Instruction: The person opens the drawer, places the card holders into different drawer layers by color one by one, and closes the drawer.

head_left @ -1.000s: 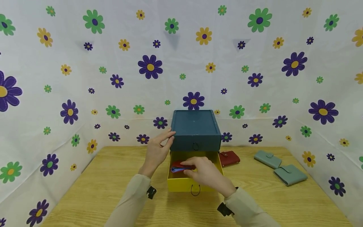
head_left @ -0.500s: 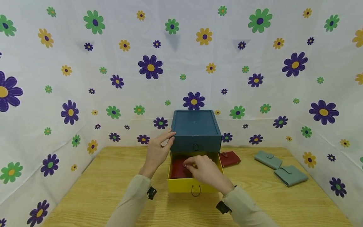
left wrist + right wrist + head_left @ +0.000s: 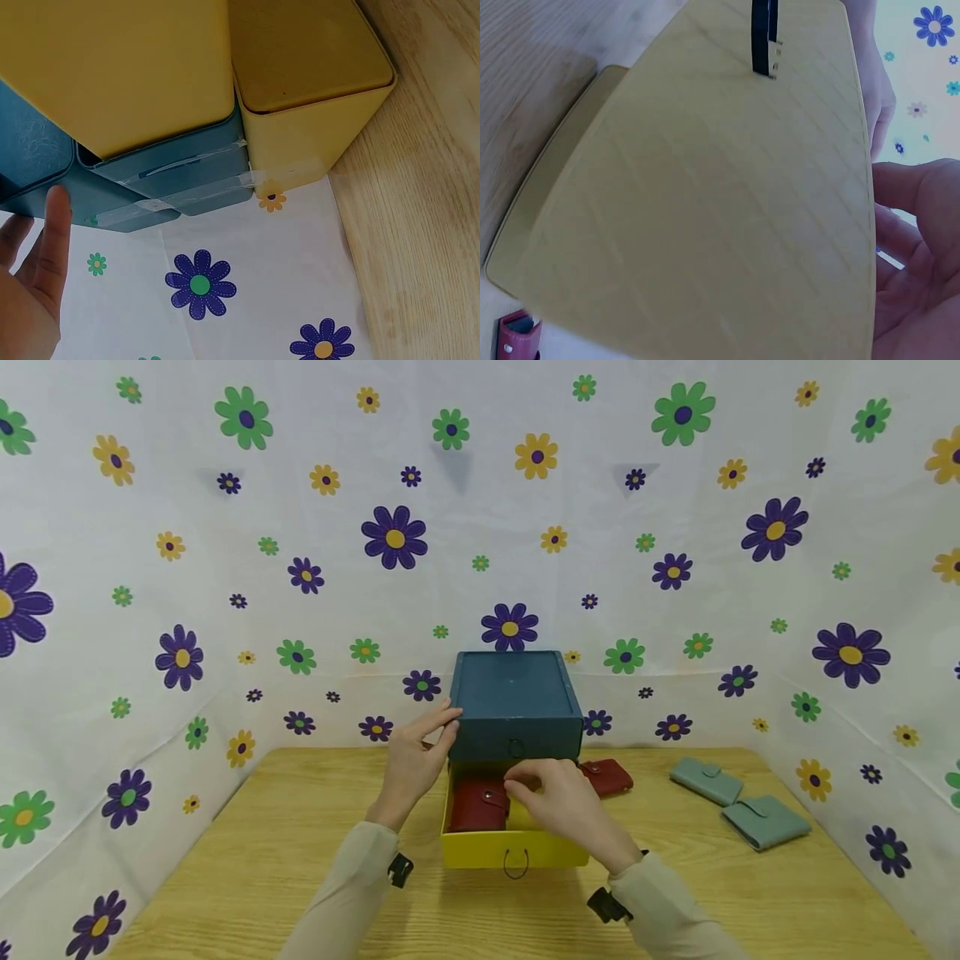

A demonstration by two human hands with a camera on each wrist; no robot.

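We see the left hand point(image 3: 412, 768) at the left side of the blue box point(image 3: 517, 693), its fingers stretched out and touching that side, the thumb set a little apart. Below, the yellow drawer point(image 3: 517, 850) sticks out toward the near side. In its left part lies 1 red wallet point(image 3: 476, 810), snap strap on the right, near the front wall. We find the right hand point(image 3: 570, 810) over the drawer's right part, just right of that wallet; its fingers bend loosely, with a gap between thumb and index fingertip. To the right, on the wooden table point(image 3: 315, 843), we see 1 dark red cardholder point(image 3: 609, 777) beside the drawers, and farther right 2 grey-green wallets point(image 3: 767, 822).
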